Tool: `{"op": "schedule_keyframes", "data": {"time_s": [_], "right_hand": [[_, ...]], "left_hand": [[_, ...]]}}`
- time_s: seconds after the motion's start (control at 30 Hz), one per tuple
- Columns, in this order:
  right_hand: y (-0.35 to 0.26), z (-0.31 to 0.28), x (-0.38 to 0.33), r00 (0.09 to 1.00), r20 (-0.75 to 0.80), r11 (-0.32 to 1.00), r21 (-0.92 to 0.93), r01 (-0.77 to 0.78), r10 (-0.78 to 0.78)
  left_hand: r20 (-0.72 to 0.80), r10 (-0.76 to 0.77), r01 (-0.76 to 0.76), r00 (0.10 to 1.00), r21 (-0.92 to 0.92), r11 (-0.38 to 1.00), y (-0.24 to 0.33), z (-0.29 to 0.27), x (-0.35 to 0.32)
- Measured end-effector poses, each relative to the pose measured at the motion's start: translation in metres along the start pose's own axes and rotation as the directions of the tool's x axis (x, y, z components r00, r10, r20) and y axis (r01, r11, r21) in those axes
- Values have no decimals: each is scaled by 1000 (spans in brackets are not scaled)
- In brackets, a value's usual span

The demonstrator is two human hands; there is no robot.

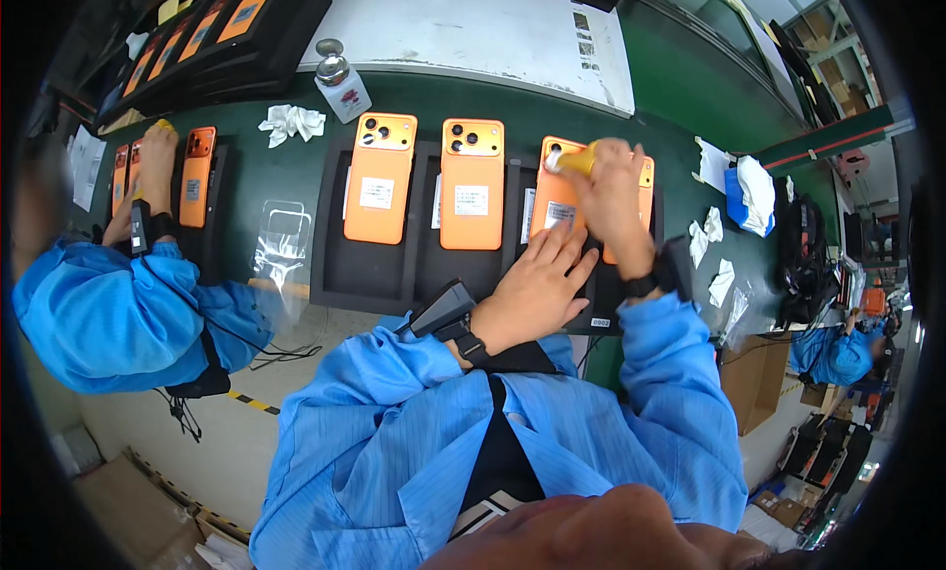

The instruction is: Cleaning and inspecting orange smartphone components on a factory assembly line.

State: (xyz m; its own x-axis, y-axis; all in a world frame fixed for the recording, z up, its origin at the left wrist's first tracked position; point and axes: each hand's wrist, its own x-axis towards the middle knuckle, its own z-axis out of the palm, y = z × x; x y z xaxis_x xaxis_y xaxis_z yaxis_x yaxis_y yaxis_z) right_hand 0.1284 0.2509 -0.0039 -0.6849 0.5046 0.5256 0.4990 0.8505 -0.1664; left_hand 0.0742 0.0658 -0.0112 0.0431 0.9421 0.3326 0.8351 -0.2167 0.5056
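Several orange phones lie back up in a black compartmented tray [363, 279] on the green bench. My left hand [532, 289] rests flat, fingers apart, with its fingertips on the lower part of the third phone [537, 181], by its white label. In my right hand [616, 191] is a yellow tool with a white tip [577, 161], and the tip meets this phone's camera area. Another orange phone [645, 205] is partly hidden behind my right hand and wrist. To the left lie the second phone [473, 166] and the first phone [381, 171], both labelled.
A white pump bottle [342, 89] and crumpled tissue [292, 124] stand beyond the tray. Clear plastic trays [283, 237] lie to its left. More tissues [711, 225] and a blue tissue pack [754, 196] are at right. A co-worker's hand [158, 156] works over phones at left.
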Motion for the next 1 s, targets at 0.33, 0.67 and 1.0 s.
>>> {"op": "schedule_keyframes", "data": {"time_s": [0.33, 0.67, 1.0], "right_hand": [[-3, 5, 9, 997, -49, 997, -46, -57, 55], [0, 1, 13, 1000, -25, 999, -37, -11, 10], [14, -4, -9, 995, -73, 994, -77, -78, 73]], "left_hand": [[47, -47, 49, 998, -25, 999, -1, -3, 1], [85, -55, 56, 995, -10, 998, 2, -6, 4], [110, -70, 74, 991, -31, 997, 1, -3, 2]]}}
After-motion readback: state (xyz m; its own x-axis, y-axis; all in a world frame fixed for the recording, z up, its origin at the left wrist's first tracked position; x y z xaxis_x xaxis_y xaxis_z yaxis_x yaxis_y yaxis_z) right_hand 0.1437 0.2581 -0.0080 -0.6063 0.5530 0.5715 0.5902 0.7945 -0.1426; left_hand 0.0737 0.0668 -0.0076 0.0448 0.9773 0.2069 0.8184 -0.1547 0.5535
